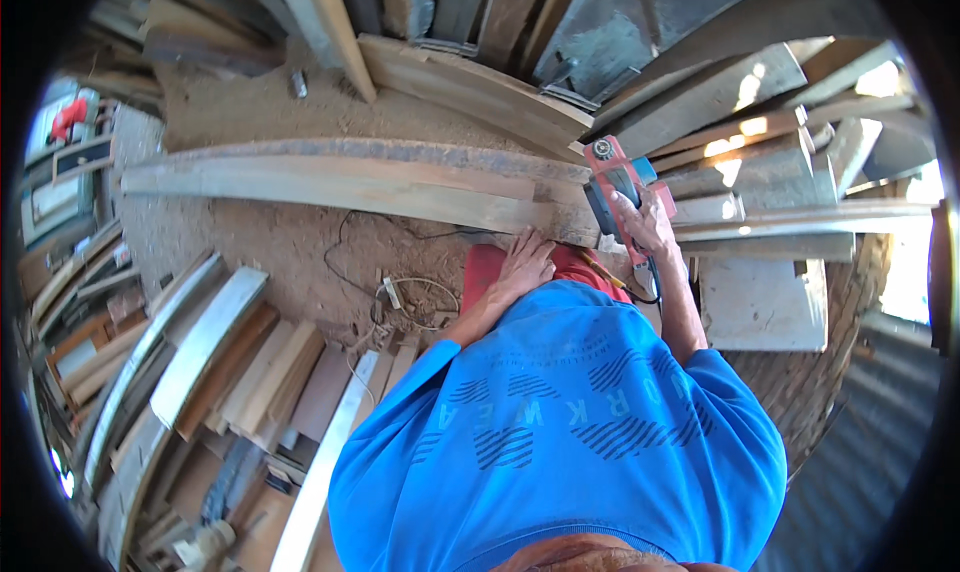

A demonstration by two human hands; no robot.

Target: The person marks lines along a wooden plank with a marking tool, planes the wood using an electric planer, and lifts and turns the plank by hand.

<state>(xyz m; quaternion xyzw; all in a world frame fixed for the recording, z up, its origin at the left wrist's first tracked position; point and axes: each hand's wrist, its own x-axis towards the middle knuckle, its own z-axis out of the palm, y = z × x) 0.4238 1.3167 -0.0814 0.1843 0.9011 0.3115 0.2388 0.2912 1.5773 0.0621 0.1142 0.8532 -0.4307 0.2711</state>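
Note:
A red and dark electric planer is at the right end of a long pale plank. My right hand is wrapped round the planer's handle. Its cord hangs down beside my leg. I cannot tell whether the planer's sole touches the wood. My left hand lies with its fingers stretched out over my red shorts, close to the near edge of the plank. It holds nothing. The plank lies crosswise in front of me, along a rough, darker beam.
A cord with a white connector loops over the dusty ground at left. Stacked boards fill the lower left. More boards lean at right, and a plank stands on edge beyond. Corrugated sheet is at lower right.

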